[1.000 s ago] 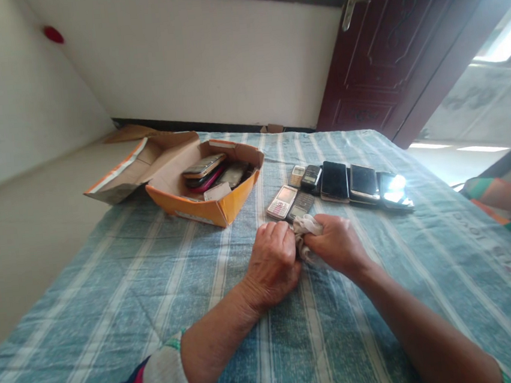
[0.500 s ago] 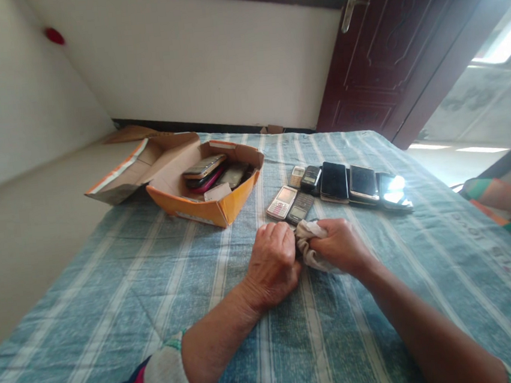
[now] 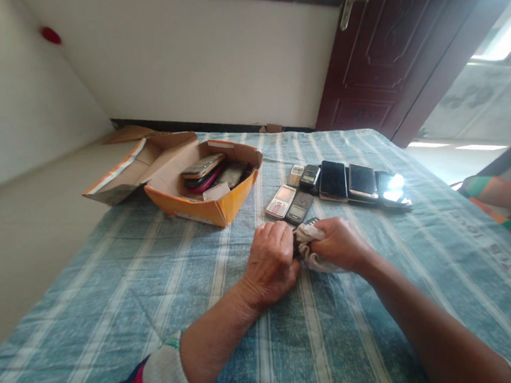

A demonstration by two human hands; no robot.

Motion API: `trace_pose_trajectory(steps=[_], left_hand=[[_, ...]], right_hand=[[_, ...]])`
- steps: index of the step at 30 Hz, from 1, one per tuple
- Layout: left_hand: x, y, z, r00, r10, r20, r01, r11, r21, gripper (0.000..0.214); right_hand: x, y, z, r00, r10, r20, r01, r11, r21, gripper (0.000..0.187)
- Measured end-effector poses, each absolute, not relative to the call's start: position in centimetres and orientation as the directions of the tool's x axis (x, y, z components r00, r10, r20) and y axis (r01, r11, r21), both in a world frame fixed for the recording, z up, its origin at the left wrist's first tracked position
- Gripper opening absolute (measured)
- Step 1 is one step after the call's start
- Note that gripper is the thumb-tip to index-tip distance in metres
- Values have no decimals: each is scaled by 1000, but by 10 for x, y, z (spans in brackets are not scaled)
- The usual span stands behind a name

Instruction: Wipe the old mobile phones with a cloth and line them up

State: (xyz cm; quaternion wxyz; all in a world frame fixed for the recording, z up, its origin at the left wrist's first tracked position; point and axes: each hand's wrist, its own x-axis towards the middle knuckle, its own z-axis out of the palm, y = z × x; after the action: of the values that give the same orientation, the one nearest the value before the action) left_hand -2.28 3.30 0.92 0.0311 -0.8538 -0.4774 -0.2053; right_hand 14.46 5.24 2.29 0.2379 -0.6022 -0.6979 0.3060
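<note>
My left hand (image 3: 272,261) is closed around a dark mobile phone (image 3: 313,221), of which only a keypad edge shows; the rest is hidden by my fingers and a cloth. Bunched in my right hand (image 3: 342,244) is that pale cloth (image 3: 312,251), pressed against the phone. Just beyond my hands lie a silver keypad phone (image 3: 280,202) and a dark keypad phone (image 3: 300,207). Behind them are a small gold phone (image 3: 296,175) and a black keypad phone (image 3: 311,178). A black touchscreen phone (image 3: 333,180) continues the row to the right.
An orange cardboard box (image 3: 185,213) with its lid open stands at the left, several phones (image 3: 203,167) piled inside. Farther right lie a silver-edged phone (image 3: 362,181) and a phone with a glaring screen (image 3: 393,190). A blue striped cloth (image 3: 179,295) covers the surface.
The dark phone's keypad edge now shows above the cloth, where it was mostly hidden before. Both hands stay in nearly the same place.
</note>
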Motion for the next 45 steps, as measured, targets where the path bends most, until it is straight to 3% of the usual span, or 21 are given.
trace_pose_trajectory(steps=[5, 7, 9, 12, 16, 19, 25, 31, 45], left_hand=[[-24, 35, 7, 444, 809, 385, 818, -541, 194, 16], [-25, 36, 7, 423, 822, 381, 816, -528, 233, 15], [-25, 36, 7, 404, 838, 368, 816, -511, 269, 17], [-25, 36, 7, 394, 848, 355, 813, -501, 295, 18], [-26, 37, 7, 402, 843, 357, 803, -512, 304, 19], [-27, 37, 6, 403, 843, 355, 804, -512, 302, 19], [-27, 38, 5, 390, 860, 328, 819, -487, 303, 18], [-29, 41, 2, 357, 876, 323, 819, -460, 343, 15], [-29, 41, 1, 356, 882, 309, 809, -456, 370, 16]], right_hand=[[162, 60, 28, -174, 966, -193, 361, -120, -925, 16], [170, 65, 30, -13, 995, -104, 226, -98, -969, 23], [176, 70, 29, 163, 986, 40, 286, -8, -958, 24], [179, 72, 23, 216, 949, 229, 521, 86, -849, 24], [172, 65, 14, 57, 921, 385, 772, 203, -602, 22], [164, 54, 8, -77, 879, 470, 851, 303, -428, 21], [147, 35, 8, -341, 802, 491, 835, 498, -234, 24], [141, 31, 10, -496, 768, 405, 786, 595, -168, 15], [131, 30, 13, -595, 714, 370, 775, 631, 30, 13]])
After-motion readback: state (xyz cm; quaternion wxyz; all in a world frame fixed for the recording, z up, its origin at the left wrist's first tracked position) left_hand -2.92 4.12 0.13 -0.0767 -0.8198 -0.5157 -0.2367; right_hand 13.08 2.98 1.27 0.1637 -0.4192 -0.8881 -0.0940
